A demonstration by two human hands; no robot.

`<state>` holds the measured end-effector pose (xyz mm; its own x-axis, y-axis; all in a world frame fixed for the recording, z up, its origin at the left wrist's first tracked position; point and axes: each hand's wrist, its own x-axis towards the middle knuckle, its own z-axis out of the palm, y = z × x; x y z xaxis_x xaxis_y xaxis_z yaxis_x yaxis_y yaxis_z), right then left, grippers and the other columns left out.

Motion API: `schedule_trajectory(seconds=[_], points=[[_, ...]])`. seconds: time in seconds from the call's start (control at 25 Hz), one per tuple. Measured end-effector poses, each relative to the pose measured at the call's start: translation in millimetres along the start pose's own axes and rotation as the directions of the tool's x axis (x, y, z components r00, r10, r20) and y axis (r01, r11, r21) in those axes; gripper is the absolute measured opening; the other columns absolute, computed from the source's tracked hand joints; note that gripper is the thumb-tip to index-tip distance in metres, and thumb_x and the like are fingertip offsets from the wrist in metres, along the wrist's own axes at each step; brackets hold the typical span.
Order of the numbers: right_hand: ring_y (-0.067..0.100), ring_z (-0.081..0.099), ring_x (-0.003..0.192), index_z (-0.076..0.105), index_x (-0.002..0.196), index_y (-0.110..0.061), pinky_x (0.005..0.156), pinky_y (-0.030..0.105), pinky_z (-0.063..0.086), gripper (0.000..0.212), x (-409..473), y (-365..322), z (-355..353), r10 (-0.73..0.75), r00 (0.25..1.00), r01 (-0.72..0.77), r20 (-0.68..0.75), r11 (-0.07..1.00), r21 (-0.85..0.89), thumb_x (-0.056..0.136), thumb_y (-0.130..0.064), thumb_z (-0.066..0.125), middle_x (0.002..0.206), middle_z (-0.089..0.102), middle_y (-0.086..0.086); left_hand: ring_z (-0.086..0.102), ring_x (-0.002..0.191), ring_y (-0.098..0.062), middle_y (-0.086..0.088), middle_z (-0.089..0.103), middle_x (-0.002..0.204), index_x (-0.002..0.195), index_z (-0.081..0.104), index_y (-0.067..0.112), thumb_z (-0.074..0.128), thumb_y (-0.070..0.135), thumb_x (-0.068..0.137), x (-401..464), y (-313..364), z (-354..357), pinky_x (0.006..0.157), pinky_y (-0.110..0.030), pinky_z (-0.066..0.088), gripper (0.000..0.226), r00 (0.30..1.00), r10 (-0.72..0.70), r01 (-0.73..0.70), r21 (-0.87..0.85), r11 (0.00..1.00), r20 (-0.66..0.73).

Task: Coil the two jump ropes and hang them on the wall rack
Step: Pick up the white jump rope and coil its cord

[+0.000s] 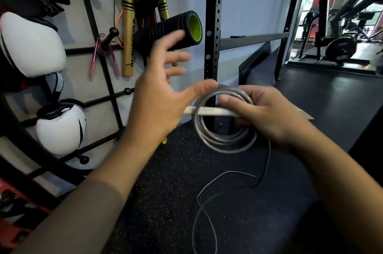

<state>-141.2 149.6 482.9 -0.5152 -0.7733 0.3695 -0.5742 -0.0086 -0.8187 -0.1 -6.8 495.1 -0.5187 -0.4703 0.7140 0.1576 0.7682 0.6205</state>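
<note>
The first coiling step is judged underway: the coil [224, 118] and white handle [209, 111] are held in the right hand [267, 112], the left hand [159, 96] is spread empty, and the loose tail [207, 202] on the floor must be gathered next.

Rope coil held at wall rack

The right hand [267, 112] grips a grey rope [222, 118] coil and its white handle [209, 111]. The left hand [161, 96] is spread, thumb touching the coil's top. Loose rope trails to the floor [165, 181]. The rack [99, 50] carries a pink-handled rope [103, 54], roller [172, 32] and white gloves [31, 46].
</note>
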Motion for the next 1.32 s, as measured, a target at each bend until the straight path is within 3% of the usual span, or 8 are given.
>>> schedule_trajectory(seconds=[0.2, 0.36, 0.48, 0.72, 0.84, 1.04, 1.2, 1.32], points=[[0.034, 0.061, 0.064, 0.063, 0.103, -0.018, 0.062, 0.056, 0.052, 0.044, -1.4, -4.7, 15.7, -0.084, 0.982, 0.093, 0.167, 0.995, -0.047, 0.079, -0.053, 0.075, 0.084, 0.074, 0.024, 0.069, 0.095, 0.006, 0.021, 0.074, 0.108, 0.138, 0.049, 0.042, 0.084, 0.065, 0.057, 0.8, 5.6, -2.9, 0.085, -0.023, 0.055, 0.091, 0.741, -0.213, 0.087, 0.223, 0.971, 0.636], [0.029, 0.04, 0.052, 0.058, 0.102, -0.018, 0.048, 0.042, 0.027, 0.041, -0.7, -3.0, 17.1, -0.095, 0.989, 0.096, 0.113, 0.995, -0.001, 0.083, -0.052, 0.071, 0.058, 0.058, 0.027, 0.068, 0.056, -0.011, 0.004, 0.073, 0.064, 0.101, 0.072, 0.024, 0.083, 0.046, 0.078, -2.7, -7.2, 2.9, 0.062, -0.031, 0.058, 0.033, 0.662, -0.281, 0.21, 0.188, 0.96, 0.695], [0.024, 0.053, 0.054, 0.063, 0.093, -0.012, 0.054, 0.038, 0.039, 0.045, -1.3, -2.1, 22.6, -0.12, 0.991, 0.121, 0.059, 0.992, -0.024, 0.084, -0.057, 0.066, 0.062, 0.07, 0.018, 0.07, 0.06, -0.012, 0.002, 0.075, 0.068, 0.102, 0.074, 0.018, 0.079, 0.036, 0.086, -2.6, -10.9, 2.2, 0.067, -0.033, 0.06, 0.025, 0.673, -0.22, 0.232, 0.081, 0.969, 0.706], [0.018, 0.058, 0.059, 0.075, 0.078, -0.004, 0.061, 0.028, 0.047, 0.062, 1.6, 10.9, -0.1, -0.059, 0.991, 0.061, -0.122, 0.998, 0.013, 0.095, -0.06, 0.056, 0.071, 0.069, 0.023, 0.054, 0.048, -0.009, 0.005, 0.057, 0.052, 0.079, 0.074, 0.027, 0.073, 0.037, 0.084, -0.9, -17.2, -9.4, 0.072, -0.041, 0.062, 0.01, 0.762, -0.168, 0.343, -0.169, 0.924, 0.625], [0.013, 0.048, 0.048, 0.074, 0.068, -0.013, 0.047, 0.021, 0.037, 0.052, 2.8, 30.3, -10.7, 0.024, 0.966, 0.001, -0.258, 0.995, 0.095, 0.09, -0.058, 0.063, 0.054, 0.056, 0.005, 0.045, 0.044, -0.006, 0.008, 0.047, 0.052, 0.083, 0.06, 0.012, 0.064, 0.032, 0.088, 2.1, -12.6, -8.6, 0.067, -0.028, 0.062, 0.021, 0.862, -0.205, 0.456, -0.532, 0.714, 0.464], [0.02, 0.043, 0.046, 0.072, 0.095, -0.011, 0.044, 0.026, 0.031, 0.04, -2.0, 42.3, 36.5, 0.086, 0.993, -0.061, -0.084, 0.963, 0.263, 0.108, -0.039, 0.046, 0.061, 0.059, 0.008, 0.054, 0.058, -0.008, 0.008, 0.05, 0.061, 0.085, 0.059, 0.02, 0.054, 0.038, 0.103, -7.6, -3.0, 28.7, 0.069, -0.026, 0.059, 0.026, 0.873, -0.438, 0.403, -0.826, 0.395, 0.216], [0.023, 0.049, 0.041, 0.061, 0.117, -0.01, 0.038, 0.023, 0.032, 0.066, -13.1, 25.9, 82.5, 0.049, 0.998, -0.064, 0.041, 0.802, 0.594, 0.102, -0.065, 0.027, 0.074, 0.062, 0.016, 0.065, 0.054, -0.014, 0.001, 0.079, 0.085, 0.082, 0.072, 0.027, 0.05, 0.05, 0.103, -25.3, 3.4, 50.1, 0.042, -0.028, 0.048, 0.038, 0.823, -0.568, 0.36, -0.784, 0.506, 0.011], [0.011, 0.043, 0.044, 0.061, 0.106, -0.01, 0.038, 0.019, 0.029, 0.058, -18.4, 14.8, 89.2, 0.059, 0.992, 0.024, -0.113, 0.788, 0.615, 0.092, -0.066, 0.053, 0.066, 0.052, 0.007, 0.077, 0.077, -0.01, 0.003, 0.082, 0.095, 0.095, 0.076, 0.023, 0.049, 0.046, 0.105, -31.2, 1.7, 58.5, 0.069, -0.028, 0.056, 0.036, 0.814, -0.581, 0.366, -0.768, 0.526, -0.009]])
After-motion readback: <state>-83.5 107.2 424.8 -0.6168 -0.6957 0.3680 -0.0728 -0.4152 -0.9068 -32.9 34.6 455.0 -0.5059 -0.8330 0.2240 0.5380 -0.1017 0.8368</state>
